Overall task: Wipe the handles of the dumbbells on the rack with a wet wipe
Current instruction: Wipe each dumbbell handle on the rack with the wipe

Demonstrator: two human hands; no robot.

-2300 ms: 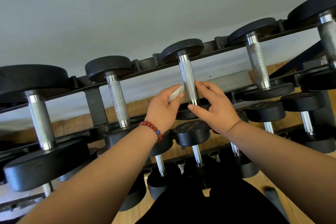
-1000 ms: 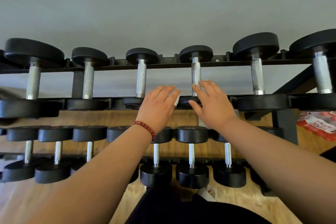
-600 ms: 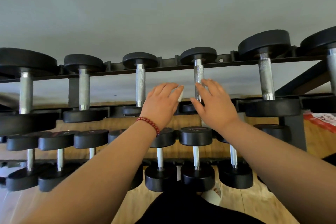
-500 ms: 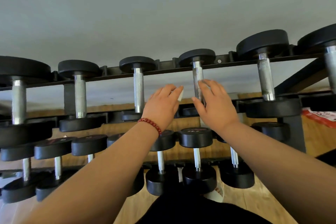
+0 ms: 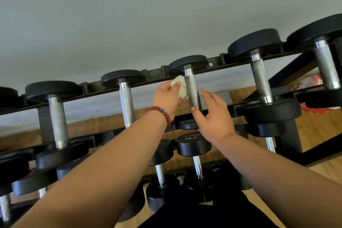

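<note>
- Your left grip (image 5: 167,98) pinches the wet wipe (image 5: 179,87), bunched into a small wad between thumb and curled fingers. It presses the wad to the left side of the handle (image 5: 193,94) of a small top-row dumbbell, up near the far head.
- Your right grip (image 5: 214,116) holds nothing. Its fingers are loosely spread just right of that same handle, with the thumb tip at the lower end; I cannot tell whether it actually touches.
- By my reading, you are mid-wipe on this one handle. The wad sits on the upper part, so the lower stretch and the right side look left to cover.
- No handle shows a wet sheen, so you cannot tell from here which ones are already done.
- On the top row of the rack (image 5: 231,61), four more are in view. They are the slim handle next on the left (image 5: 127,103), the thick handle beyond it (image 5: 57,116), the thick handle on the right (image 5: 260,79) and the far-right handle (image 5: 326,66).
- Below them, the lower rows carry more dumbbells with thin handles, such as the lower-row handle (image 5: 197,166). Several are partly hidden behind your arms.
- Unless some of these were already cleaned, you probably have most of the rack left.
</note>
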